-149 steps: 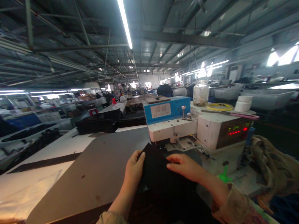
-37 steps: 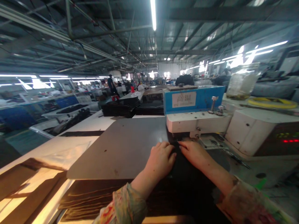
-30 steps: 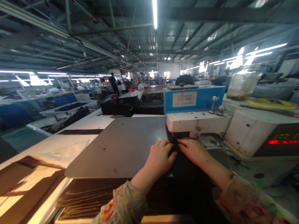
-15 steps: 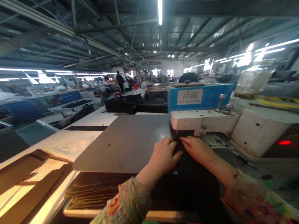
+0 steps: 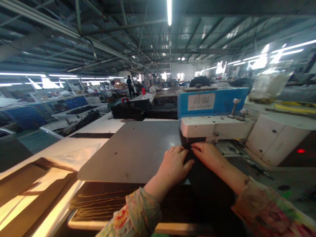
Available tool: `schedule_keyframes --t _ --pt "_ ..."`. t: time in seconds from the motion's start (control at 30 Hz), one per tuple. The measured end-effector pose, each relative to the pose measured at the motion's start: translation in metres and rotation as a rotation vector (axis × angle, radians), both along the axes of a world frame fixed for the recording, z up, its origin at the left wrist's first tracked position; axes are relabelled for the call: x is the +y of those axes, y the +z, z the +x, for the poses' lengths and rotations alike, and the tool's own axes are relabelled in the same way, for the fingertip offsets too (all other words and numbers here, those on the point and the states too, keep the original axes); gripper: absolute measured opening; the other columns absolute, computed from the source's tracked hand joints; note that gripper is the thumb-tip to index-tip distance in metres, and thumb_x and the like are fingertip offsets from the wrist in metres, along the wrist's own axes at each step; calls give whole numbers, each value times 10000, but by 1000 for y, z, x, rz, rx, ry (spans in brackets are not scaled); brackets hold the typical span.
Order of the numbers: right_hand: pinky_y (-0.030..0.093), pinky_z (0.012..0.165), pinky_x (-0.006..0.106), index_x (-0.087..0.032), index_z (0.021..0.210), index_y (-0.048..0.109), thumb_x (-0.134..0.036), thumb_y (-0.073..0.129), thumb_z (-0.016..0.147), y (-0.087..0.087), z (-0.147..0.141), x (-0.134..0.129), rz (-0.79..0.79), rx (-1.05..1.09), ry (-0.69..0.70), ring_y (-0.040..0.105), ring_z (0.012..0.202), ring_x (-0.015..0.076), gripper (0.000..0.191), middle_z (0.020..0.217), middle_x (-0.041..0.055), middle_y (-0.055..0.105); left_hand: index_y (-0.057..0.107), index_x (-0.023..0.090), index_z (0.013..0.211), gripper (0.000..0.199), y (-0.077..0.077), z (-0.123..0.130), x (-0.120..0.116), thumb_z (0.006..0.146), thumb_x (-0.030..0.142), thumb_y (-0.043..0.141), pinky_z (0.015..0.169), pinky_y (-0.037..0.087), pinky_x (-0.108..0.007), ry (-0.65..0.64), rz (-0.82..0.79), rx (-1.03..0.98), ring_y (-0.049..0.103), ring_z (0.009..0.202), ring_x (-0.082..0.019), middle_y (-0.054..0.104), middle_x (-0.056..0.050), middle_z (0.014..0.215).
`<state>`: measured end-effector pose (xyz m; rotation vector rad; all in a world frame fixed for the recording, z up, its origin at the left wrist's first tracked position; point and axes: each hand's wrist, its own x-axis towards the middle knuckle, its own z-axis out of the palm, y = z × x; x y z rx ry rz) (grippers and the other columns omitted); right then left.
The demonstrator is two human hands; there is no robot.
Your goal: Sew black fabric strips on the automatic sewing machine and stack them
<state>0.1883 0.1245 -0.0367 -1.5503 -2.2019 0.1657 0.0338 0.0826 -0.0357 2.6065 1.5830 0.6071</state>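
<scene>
A dark strip of black fabric (image 5: 209,194) runs from under the white head of a sewing machine (image 5: 197,127) down toward me. On its left edge lies my left hand (image 5: 174,164), fingers bent over the fabric and thumb lying on top. My right hand (image 5: 207,154) pinches the fabric just below the machine head, its fingertips close to those of the left. The fabric between the hands is dark and its edges are hard to make out. To the left of the hands extends a smooth grey metal plate (image 5: 133,151).
Below the plate sits a stack of dark fabric pieces (image 5: 103,200). Black piles (image 5: 130,110) stand behind the plate. Brown strips (image 5: 44,204) lie on the white table at left. A blue machine cover (image 5: 224,100) rises ahead; a clear plastic container (image 5: 269,82) stands right. A person (image 5: 129,86) is far off.
Both hands stay nearly in place at the machine head. The near part of the black fabric has shifted slightly right. The distant person has moved a little to the right.
</scene>
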Motion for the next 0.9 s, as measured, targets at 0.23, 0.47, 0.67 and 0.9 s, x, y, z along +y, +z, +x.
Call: schedule_keyframes --t 0.23,0.47,0.67,0.9 --pt "447 751 263 -165 948 632 -211 444 789 1 -2 -3 -10 16 -32 606 870 186 251 948 63 665 545 202 1056 344 0 0 1 814 417 430 853 383 -344 -37 16 -25 458 976 -209 538 -53 1037" --pt "432 744 263 -160 939 630 -208 415 805 0 -2 -2 31 -60 -33 596 868 186 258 948 62 658 539 216 1086 351 0 -1 1 813 408 432 832 387 -338 -48 -1 -21 460 963 -206 539 -54 1036" --pt "422 725 250 -162 917 629 -207 395 822 0 -3 -4 70 -104 -21 593 834 173 256 916 63 653 546 217 1068 332 0 -1 1 814 398 432 828 390 -330 -51 10 -31 458 963 -204 540 -44 1041" --pt "417 735 264 -148 937 619 -191 395 824 0 -3 -5 79 -94 -10 589 845 182 254 922 74 643 551 211 1041 311 0 -1 2 821 390 425 830 390 -323 -68 20 -27 461 962 -198 538 -40 1055"
